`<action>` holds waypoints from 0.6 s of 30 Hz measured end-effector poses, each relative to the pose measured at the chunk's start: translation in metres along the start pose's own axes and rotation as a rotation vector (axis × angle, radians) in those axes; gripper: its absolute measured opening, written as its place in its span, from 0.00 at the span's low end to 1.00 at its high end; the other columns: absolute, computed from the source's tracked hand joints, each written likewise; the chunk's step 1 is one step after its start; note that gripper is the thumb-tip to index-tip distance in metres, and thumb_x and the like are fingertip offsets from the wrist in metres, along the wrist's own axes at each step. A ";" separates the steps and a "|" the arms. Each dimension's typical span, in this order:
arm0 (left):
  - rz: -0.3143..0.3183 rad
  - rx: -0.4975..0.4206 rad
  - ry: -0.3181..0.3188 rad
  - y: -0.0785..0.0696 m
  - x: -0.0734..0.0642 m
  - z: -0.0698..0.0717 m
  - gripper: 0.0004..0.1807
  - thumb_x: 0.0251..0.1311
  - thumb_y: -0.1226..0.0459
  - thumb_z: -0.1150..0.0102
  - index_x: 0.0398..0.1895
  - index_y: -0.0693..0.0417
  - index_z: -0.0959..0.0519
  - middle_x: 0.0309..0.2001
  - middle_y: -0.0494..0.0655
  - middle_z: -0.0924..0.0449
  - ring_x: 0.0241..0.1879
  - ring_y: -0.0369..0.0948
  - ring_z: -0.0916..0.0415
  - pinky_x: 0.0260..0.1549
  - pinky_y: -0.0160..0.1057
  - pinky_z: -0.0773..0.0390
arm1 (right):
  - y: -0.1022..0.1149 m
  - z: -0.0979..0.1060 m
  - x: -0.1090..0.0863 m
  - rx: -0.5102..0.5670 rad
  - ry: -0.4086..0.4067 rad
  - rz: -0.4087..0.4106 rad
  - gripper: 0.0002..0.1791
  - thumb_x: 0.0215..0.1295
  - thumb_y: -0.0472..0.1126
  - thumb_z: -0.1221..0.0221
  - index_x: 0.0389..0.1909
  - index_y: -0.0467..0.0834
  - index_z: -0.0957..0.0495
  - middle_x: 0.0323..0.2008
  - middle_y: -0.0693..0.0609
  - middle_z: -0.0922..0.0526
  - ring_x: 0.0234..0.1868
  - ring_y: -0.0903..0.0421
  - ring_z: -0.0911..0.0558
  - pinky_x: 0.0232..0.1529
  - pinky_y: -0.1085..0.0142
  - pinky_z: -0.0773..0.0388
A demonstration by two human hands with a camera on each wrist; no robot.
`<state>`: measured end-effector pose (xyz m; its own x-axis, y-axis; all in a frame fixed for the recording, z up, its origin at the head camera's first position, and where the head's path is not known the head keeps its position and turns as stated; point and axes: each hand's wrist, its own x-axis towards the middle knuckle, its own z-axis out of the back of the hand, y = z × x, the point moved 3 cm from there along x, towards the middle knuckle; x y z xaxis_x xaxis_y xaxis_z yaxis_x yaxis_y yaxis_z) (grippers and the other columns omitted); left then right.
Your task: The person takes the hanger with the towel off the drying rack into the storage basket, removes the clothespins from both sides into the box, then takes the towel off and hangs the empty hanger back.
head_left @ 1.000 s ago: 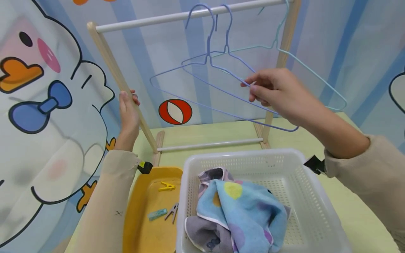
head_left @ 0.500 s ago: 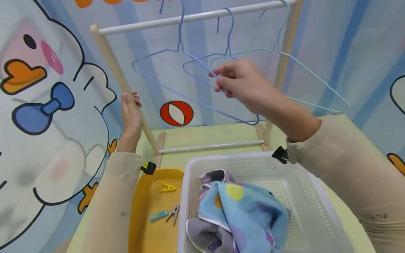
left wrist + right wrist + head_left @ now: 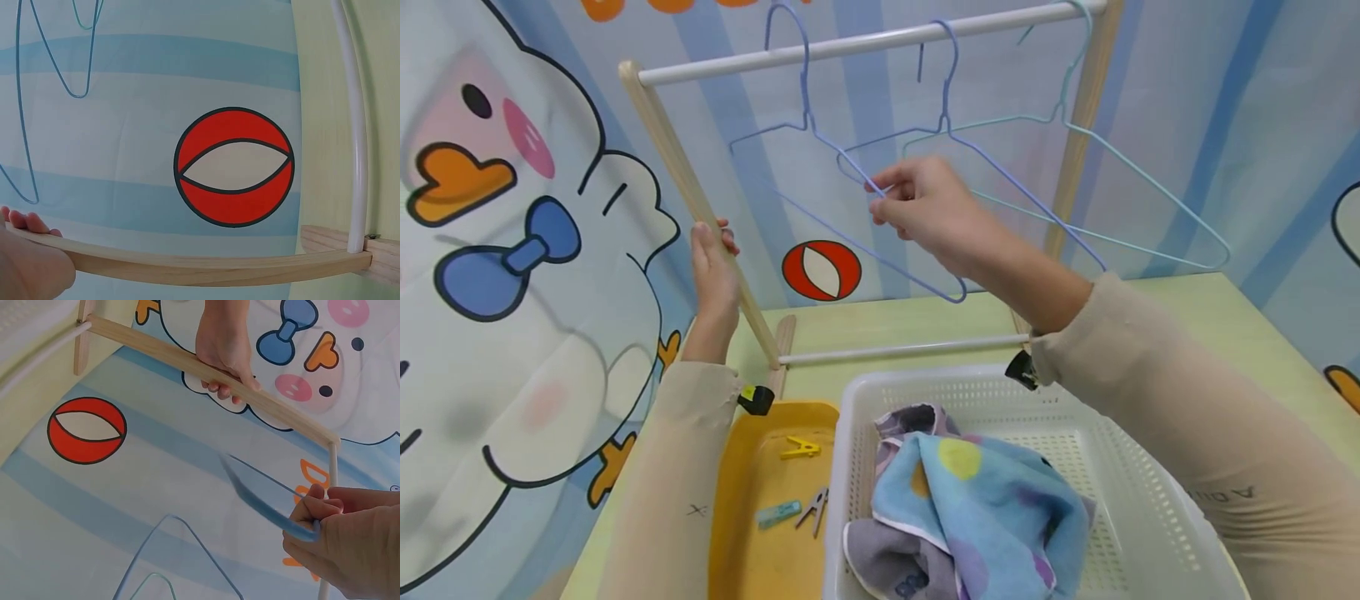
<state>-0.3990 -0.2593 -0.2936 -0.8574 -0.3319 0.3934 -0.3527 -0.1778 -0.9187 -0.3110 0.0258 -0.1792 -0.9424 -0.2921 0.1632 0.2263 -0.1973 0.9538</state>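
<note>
My left hand (image 3: 713, 271) holds the left wooden post (image 3: 752, 325) of a small clothes rack, its fingers wrapped around the wood. The right hand (image 3: 928, 208) pinches the right shoulder of a periwinkle-blue hanger (image 3: 806, 87) between thumb and fingers. That hanger's hook arches over the white top bar (image 3: 737, 64) near its left part. A second blue hanger (image 3: 1037, 204) hangs mid-bar, partly hidden behind the right hand. At the right end hangs a mint-green hanger (image 3: 1150, 179). In the right wrist view, the held hanger (image 3: 269, 512) slants out from the right hand.
A white perforated basket (image 3: 1127, 533) in front holds a blue patterned cloth (image 3: 992, 500) and grey cloth (image 3: 895, 550). Left of it, a yellow tray (image 3: 737, 500) contains a yellow clothespin (image 3: 800, 447), a teal one (image 3: 778, 513) and a grey one (image 3: 814, 510).
The right hand has moved left with the blue hanger, separating it from the second blue hanger. Its hook rose above the bar, then came down farther left. The left hand stays on the post.
</note>
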 end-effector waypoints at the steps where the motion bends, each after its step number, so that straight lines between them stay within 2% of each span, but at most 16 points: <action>1: -0.001 0.003 -0.001 0.000 0.000 0.000 0.21 0.80 0.48 0.79 0.51 0.45 0.35 0.35 0.37 0.38 0.39 0.35 0.38 0.43 0.29 0.39 | 0.000 -0.001 0.001 -0.007 0.003 -0.004 0.18 0.72 0.29 0.45 0.62 0.32 0.27 0.32 0.45 0.24 0.25 0.56 0.34 0.31 0.70 0.34; 8: 0.011 0.005 -0.005 0.002 -0.001 -0.001 0.21 0.79 0.47 0.79 0.51 0.45 0.34 0.35 0.38 0.38 0.39 0.35 0.38 0.43 0.30 0.39 | -0.006 -0.012 0.004 -0.051 0.016 -0.026 0.20 0.72 0.31 0.44 0.63 0.33 0.27 0.34 0.46 0.24 0.28 0.55 0.34 0.29 0.70 0.36; 14: -0.012 -0.001 -0.021 0.004 0.001 0.001 0.21 0.80 0.48 0.79 0.50 0.46 0.34 0.34 0.38 0.38 0.39 0.35 0.37 0.44 0.29 0.38 | -0.012 -0.024 0.003 -0.086 0.029 -0.026 0.23 0.72 0.31 0.43 0.66 0.33 0.29 0.40 0.44 0.25 0.41 0.53 0.29 0.36 0.68 0.32; 18: -0.007 -0.006 -0.019 0.004 0.002 0.001 0.20 0.80 0.48 0.78 0.51 0.45 0.34 0.34 0.37 0.38 0.39 0.35 0.37 0.43 0.29 0.39 | -0.015 -0.026 0.003 -0.089 0.032 -0.017 0.25 0.72 0.31 0.44 0.68 0.34 0.32 0.43 0.44 0.24 0.43 0.51 0.27 0.39 0.67 0.28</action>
<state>-0.4018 -0.2615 -0.2959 -0.8476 -0.3477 0.4007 -0.3613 -0.1748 -0.9159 -0.3104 0.0035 -0.1996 -0.9381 -0.3177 0.1379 0.2331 -0.2846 0.9299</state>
